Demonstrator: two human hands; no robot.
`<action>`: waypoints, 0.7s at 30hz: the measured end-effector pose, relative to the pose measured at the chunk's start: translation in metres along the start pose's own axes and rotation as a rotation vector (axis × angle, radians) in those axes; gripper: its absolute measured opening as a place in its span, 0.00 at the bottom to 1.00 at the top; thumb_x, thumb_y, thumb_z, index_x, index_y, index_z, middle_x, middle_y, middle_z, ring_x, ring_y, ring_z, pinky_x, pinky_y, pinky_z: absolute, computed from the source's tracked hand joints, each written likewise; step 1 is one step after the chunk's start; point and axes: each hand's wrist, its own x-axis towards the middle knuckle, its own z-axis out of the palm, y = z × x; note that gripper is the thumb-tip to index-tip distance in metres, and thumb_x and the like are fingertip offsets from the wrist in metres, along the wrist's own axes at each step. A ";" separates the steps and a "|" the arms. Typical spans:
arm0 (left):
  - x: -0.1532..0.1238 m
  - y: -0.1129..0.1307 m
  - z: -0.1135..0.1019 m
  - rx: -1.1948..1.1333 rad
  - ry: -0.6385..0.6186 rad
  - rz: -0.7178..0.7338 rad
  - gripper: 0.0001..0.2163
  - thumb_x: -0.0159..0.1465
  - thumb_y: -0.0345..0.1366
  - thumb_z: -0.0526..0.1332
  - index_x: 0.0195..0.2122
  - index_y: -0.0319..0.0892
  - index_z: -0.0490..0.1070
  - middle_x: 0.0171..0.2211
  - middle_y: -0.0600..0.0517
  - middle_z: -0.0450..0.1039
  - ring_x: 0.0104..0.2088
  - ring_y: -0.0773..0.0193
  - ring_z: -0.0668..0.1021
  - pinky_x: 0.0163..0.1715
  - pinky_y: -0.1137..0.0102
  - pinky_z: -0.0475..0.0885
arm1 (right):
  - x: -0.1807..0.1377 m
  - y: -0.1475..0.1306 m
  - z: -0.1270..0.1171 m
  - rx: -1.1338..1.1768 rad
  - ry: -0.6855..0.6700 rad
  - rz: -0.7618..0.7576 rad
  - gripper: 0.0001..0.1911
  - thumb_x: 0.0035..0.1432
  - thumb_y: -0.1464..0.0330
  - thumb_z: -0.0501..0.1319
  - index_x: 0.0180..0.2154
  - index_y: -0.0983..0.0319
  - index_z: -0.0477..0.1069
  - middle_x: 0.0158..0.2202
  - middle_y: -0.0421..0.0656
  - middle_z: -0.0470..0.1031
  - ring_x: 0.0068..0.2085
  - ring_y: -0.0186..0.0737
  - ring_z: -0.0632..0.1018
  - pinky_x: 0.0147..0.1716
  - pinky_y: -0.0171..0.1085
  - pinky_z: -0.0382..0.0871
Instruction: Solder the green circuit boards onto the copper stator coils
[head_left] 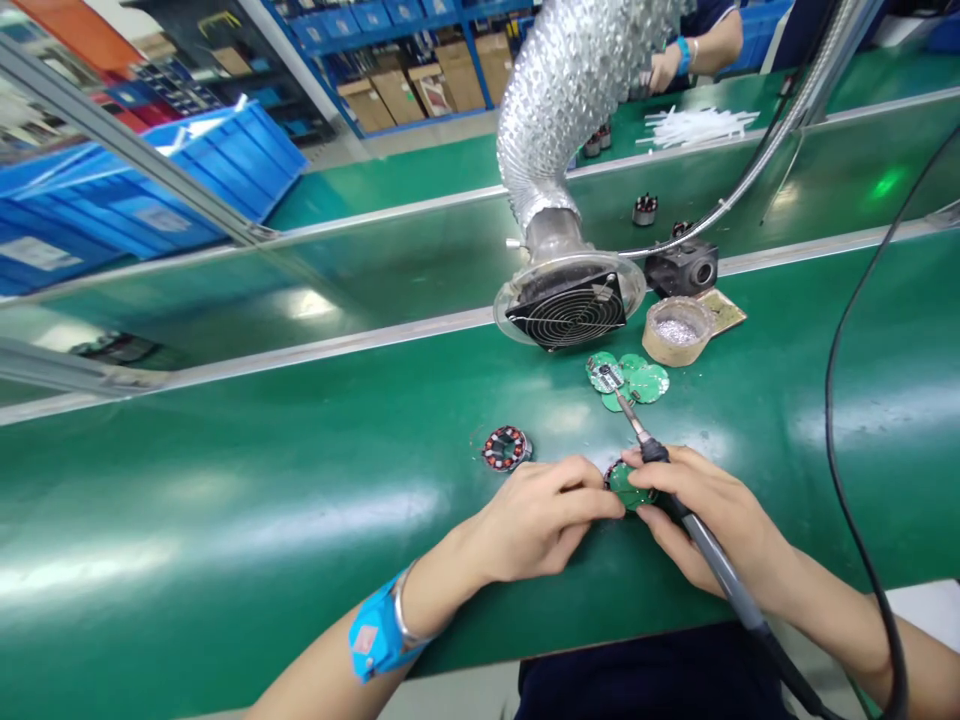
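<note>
A round green circuit board [626,487] is between my hands, with a dark rim showing beneath its left edge. My left hand [544,515] is closed, its fingers gripping the board's left side. My right hand [720,515] is closed around a soldering iron [712,555], its thumb and fingertips also against the board's right side. The iron's tip points away from me, over several loose round circuit boards [649,382]; I cannot tell if it touches them. Left of those, a motor stator [506,449] with copper windings lies on the green bench.
A fume extractor [574,310] on a silver duct [562,100] hangs over the bench. Beside it are a round tub [679,332] of silvery bits and a black device [682,268]. A black cable [832,400] loops at right. A co-worker's hand [664,68] is across the bench.
</note>
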 end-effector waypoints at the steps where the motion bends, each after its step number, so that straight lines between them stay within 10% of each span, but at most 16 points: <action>1: -0.001 -0.004 -0.001 0.059 -0.015 0.049 0.12 0.64 0.24 0.53 0.40 0.44 0.73 0.31 0.53 0.72 0.27 0.70 0.74 0.25 0.75 0.66 | -0.001 0.001 0.000 0.003 0.001 0.008 0.18 0.60 0.80 0.56 0.50 0.60 0.66 0.51 0.48 0.75 0.51 0.42 0.76 0.50 0.42 0.73; 6: -0.002 -0.007 0.011 -0.018 0.047 0.148 0.07 0.67 0.35 0.59 0.38 0.44 0.77 0.25 0.55 0.68 0.23 0.71 0.70 0.23 0.74 0.63 | -0.006 0.004 0.002 0.012 0.012 0.049 0.20 0.59 0.80 0.57 0.52 0.59 0.64 0.51 0.47 0.75 0.49 0.40 0.76 0.48 0.39 0.73; 13: 0.020 0.005 0.017 -0.785 0.046 -0.741 0.14 0.57 0.44 0.67 0.26 0.36 0.73 0.25 0.55 0.64 0.22 0.73 0.64 0.23 0.75 0.61 | -0.003 0.006 -0.006 0.032 -0.002 0.125 0.22 0.56 0.77 0.61 0.52 0.58 0.64 0.49 0.46 0.74 0.53 0.43 0.73 0.51 0.42 0.71; 21: 0.026 0.005 0.013 -0.943 -0.079 -0.870 0.18 0.54 0.48 0.67 0.25 0.37 0.66 0.22 0.57 0.62 0.23 0.72 0.61 0.23 0.74 0.56 | 0.031 -0.005 -0.015 0.067 0.014 0.068 0.19 0.57 0.79 0.59 0.49 0.57 0.64 0.38 0.41 0.75 0.45 0.40 0.72 0.45 0.39 0.71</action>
